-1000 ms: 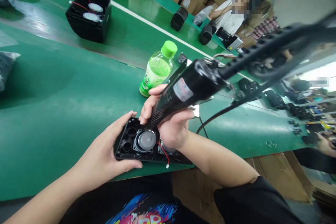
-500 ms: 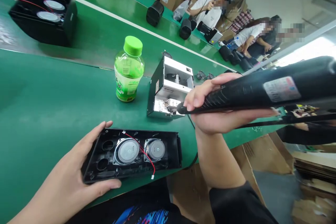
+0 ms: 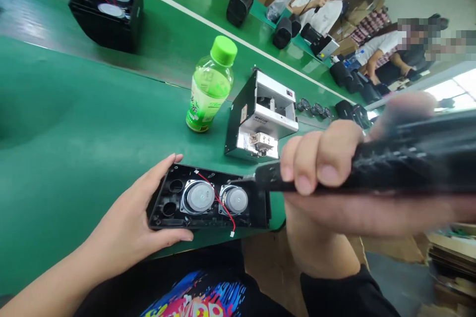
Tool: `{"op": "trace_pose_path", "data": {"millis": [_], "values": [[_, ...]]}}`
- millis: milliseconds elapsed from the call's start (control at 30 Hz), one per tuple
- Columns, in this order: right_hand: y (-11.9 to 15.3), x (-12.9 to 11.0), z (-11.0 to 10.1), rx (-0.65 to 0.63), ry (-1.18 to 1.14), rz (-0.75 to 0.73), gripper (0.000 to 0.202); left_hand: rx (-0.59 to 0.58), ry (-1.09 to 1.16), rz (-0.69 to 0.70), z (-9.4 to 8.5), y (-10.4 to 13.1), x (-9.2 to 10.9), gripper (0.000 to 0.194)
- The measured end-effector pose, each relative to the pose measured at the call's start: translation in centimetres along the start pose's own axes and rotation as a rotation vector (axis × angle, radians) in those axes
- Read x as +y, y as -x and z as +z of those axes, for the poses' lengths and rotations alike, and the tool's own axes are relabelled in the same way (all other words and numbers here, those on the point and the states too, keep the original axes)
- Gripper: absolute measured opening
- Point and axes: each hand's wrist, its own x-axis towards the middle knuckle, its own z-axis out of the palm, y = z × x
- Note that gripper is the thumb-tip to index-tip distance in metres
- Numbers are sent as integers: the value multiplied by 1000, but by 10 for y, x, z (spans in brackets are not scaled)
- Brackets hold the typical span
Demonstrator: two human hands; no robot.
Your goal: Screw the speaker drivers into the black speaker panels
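Note:
My left hand (image 3: 137,213) grips the left end of a black speaker housing (image 3: 256,205), fingers on the far side and thumb along the near edge. Two round speaker drivers (image 3: 200,196) sit inside it, with a red wire (image 3: 225,208) with white plugs lying across them. My right hand (image 3: 323,163) is wrapped round a black electric screwdriver (image 3: 401,153), blurred by motion. Its thin bit reaches over the right-hand driver (image 3: 237,200), near that driver's upper left corner; whether it touches a screw I cannot tell.
Beyond the housing stand a green-capped bottle (image 3: 210,86) and a silver-and-black machine (image 3: 262,119). Loose small drivers (image 3: 316,109) lie right of the machine. Another housing with wires (image 3: 107,10) sits at the far left. People (image 3: 320,7) work across the green bench.
My right hand has lowered the screwdriver, bringing its bit from in front of the machine to over the right driver. The view has shifted, while my left hand still holds the housing.

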Motion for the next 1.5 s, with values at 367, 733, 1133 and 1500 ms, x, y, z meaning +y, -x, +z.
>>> {"op": "trace_pose_path", "data": {"millis": [367, 733, 1133, 1500], "values": [[41, 12, 46, -356, -234, 85, 37, -54, 191, 80, 6, -8, -3, 139], [38, 24, 42, -395, -219, 41, 45, -75, 222, 56, 6, -11, 1, 148], [48, 35, 53, -316, -147, 45, 20, -84, 246, 47, 5, -12, 3, 149], [59, 76, 58, -491, -176, -109, 36, -103, 205, 83, 5, -9, -1, 142]]}}
